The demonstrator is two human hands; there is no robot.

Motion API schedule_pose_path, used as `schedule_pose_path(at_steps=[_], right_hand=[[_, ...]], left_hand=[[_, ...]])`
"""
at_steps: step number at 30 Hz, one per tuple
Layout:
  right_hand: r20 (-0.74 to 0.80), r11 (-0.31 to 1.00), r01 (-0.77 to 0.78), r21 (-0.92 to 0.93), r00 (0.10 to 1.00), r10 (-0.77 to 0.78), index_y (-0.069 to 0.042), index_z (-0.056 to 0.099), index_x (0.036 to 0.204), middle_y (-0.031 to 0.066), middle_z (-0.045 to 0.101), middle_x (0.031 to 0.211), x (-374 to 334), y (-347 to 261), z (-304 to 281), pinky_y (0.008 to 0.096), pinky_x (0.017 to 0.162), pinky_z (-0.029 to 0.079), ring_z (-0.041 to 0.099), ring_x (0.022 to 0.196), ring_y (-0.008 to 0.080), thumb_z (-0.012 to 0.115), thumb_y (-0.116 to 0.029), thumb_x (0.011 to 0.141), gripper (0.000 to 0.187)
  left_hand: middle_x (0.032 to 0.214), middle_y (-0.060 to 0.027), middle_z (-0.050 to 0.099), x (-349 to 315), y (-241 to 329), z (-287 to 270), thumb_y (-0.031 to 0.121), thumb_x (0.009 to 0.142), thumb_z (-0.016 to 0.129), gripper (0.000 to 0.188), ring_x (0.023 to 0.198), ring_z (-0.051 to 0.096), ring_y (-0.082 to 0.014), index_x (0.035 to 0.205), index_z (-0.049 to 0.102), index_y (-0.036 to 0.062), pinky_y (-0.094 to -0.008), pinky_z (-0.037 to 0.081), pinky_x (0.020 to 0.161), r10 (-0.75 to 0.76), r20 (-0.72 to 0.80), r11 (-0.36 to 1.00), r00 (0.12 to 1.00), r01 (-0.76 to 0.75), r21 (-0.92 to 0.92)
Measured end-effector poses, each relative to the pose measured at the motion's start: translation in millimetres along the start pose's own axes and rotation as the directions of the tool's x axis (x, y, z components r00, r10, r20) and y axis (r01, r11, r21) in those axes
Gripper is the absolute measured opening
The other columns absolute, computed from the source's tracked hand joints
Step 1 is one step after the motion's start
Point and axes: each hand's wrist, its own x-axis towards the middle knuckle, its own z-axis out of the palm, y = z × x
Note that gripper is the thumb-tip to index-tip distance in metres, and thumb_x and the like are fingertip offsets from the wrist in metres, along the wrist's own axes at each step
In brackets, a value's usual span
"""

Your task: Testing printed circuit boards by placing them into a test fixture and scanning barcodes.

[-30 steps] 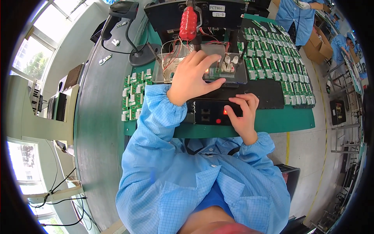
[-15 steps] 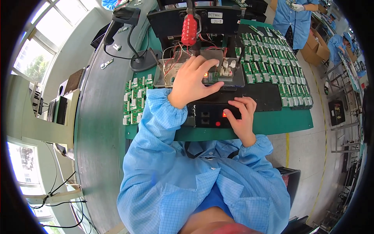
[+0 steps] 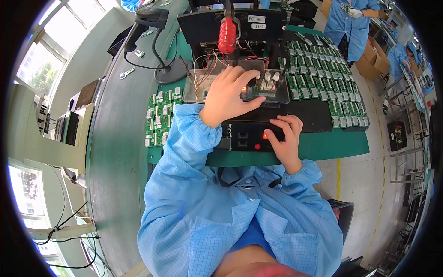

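Loosely, the left hand (image 3: 227,96) spreads over the clear plate (image 3: 252,66).

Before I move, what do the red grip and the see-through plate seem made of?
Red grip: probably glossy rubber or soft plastic, given its bright highlights.
See-through plate: likely smooth clear plastic, as parts beneath show through; possibly glass.

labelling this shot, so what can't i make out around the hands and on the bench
All in the head view:
- Middle of the clear fixture: hidden by the left hand.
- Right end of the black control box: covered by the right hand.
- Top of the red-handled clamp: cut off by the upper edge.
- Markings on the green circuit boards: too small.
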Motion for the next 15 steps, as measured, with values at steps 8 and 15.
schedule_pose_path(at_steps=[8, 15], right_hand=[[0.02, 0.999, -0.024, 0.034, 1.0, 0.023, -0.01, 0.071, 0.107, 0.0079, 0.06, 0.119, -4, -6, -5, 0.0439, 0.103, 0.04, 0.049, 0.119, 0.0328, 0.083, -0.011, 0.073, 0.036], [0.096, 0.998, -0.022, 0.056, 0.995, 0.016, -0.009, 0.068, 0.117, 0.0083, 0.059, 0.132, -8, -12, -16, 0.0456, 0.11, 0.037, 0.045, 0.132, 0.0346, 0.08, -0.011, 0.077, 0.042]], left_hand=[[0.102, -0.0117, 0.063, -5, 4, -2, 0.029, 0.07, 0.087, 0.056, 0.09, 0.061, -0.0357, 0.118, 0.066, 0.0107, -0.043, 0.051, 0.081, 0.006, -0.024, 1.0, 1.0, -0.006, 0.007], [0.101, -0.0112, 0.061, -5, 4, -4, 0.027, 0.07, 0.086, 0.055, 0.091, 0.061, -0.0338, 0.118, 0.065, 0.0094, -0.042, 0.051, 0.079, 0.009, -0.009, 1.0, 1.0, -0.01, -0.015]])
